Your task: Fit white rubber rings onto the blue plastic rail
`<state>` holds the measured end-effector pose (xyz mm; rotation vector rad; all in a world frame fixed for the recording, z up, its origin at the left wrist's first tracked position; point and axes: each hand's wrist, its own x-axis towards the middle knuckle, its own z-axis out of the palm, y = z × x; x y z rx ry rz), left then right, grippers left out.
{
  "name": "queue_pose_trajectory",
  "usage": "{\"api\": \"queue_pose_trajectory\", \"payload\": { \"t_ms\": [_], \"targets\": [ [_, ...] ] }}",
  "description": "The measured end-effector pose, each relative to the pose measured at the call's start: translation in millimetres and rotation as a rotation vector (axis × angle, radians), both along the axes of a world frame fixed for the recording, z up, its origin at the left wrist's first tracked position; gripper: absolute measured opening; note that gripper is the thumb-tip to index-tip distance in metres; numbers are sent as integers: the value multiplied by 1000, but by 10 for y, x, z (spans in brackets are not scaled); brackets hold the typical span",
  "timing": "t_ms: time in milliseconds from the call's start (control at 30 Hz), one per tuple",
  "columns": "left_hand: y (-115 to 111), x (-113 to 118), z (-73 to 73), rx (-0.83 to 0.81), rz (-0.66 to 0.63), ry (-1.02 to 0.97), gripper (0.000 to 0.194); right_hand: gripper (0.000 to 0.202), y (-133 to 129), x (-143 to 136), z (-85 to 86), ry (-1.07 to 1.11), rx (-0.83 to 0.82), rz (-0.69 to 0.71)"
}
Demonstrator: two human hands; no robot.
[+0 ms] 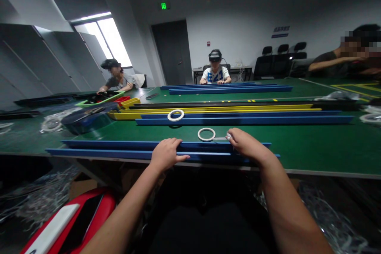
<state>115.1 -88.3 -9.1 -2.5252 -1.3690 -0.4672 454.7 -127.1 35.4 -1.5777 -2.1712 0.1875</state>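
Observation:
A long blue channel strip (113, 152) lies along the near edge of the table. My left hand (166, 152) spans it near its middle, fingers over the far wall and thumb stretched along the near wall. Right of it, my right hand (245, 145) is above the channel, thumb and fingertips pinched on the end of a pale tape strip (220, 139). That strip runs left to a white tape roll (205, 140) just behind the channel. Part of the right-hand fingers is hidden by the hand itself.
Behind are more blue channels (244, 120), yellow strips (214, 110) and another tape roll (175, 120). Bins (131, 104) and a plastic-wrapped bundle (89, 121) stand left. Co-workers sit across (216, 73), left (117, 77) and right (333, 61). A red stool (104, 202) is below left.

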Motion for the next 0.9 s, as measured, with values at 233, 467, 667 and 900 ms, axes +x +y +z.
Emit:
{"api": "queue_pose_trajectory", "payload": {
  "t_ms": [233, 467, 667, 900],
  "targets": [
    [1, -1, -5, 12, -8, 1, 71, 18, 82, 9, -71, 216, -30, 18],
    [2, -2, -12, 6, -9, -20, 73, 21, 78, 14, -21, 369, 89, -117],
    [-3, -2, -16, 13, -4, -12, 71, 29, 59, 22, 3, 385, 89, -64],
    [3, -8, -40, 29, -12, -13, 73, 32, 20, 18, 49, 410, 175, -95]
  ]
}}
